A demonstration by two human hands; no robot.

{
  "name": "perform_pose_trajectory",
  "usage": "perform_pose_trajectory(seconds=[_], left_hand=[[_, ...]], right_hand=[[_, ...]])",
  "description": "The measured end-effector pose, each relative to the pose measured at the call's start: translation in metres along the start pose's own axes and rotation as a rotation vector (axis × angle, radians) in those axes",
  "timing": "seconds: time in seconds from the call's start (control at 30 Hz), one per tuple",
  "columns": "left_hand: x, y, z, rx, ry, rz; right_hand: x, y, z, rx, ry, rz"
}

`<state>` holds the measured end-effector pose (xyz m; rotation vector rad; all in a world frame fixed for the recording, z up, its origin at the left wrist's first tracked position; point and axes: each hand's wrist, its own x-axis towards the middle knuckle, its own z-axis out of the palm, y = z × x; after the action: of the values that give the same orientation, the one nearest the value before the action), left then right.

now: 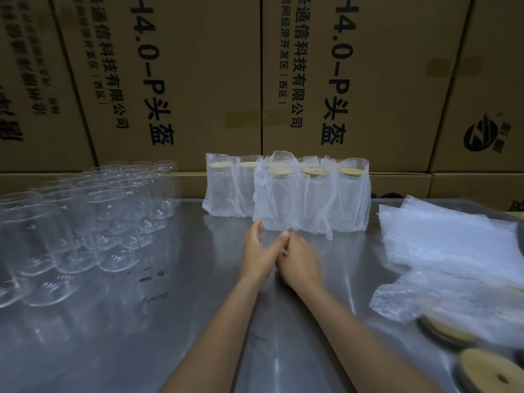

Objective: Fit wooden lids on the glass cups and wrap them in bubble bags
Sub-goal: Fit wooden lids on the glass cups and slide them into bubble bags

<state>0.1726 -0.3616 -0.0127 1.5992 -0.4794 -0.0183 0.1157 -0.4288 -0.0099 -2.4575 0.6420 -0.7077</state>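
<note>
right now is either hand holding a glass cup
No, both hands, left and right, are empty just in front of the wrapped cups, and the bare glass cups stand untouched at the left.

Glossy steel tbl (198,321), clear glass cups (85,222)

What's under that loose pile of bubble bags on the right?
A round wooden lid pokes out from beneath the clear bubble bags, on the steel table. Anything deeper is covered.
</note>
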Motion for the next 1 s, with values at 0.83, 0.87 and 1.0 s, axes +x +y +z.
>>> perform_pose_trajectory(seconds=[0.83, 0.87, 1.0], left_hand=[[-0.097, 0.02, -0.2, 0.498, 0.816, 0.017], [-0.092, 0.017, -0.212, 0.434, 0.902, -0.05], [-0.076, 0.007, -0.242, 0.364, 0.988, -0.142]], right_hand=[[-0.144, 0.01, -0.064, -0.184, -0.121, -0.326], [-0.143, 0.01, -0.063, -0.183, -0.121, -0.329], [-0.141, 0.012, -0.063, -0.166, -0.123, -0.332]])
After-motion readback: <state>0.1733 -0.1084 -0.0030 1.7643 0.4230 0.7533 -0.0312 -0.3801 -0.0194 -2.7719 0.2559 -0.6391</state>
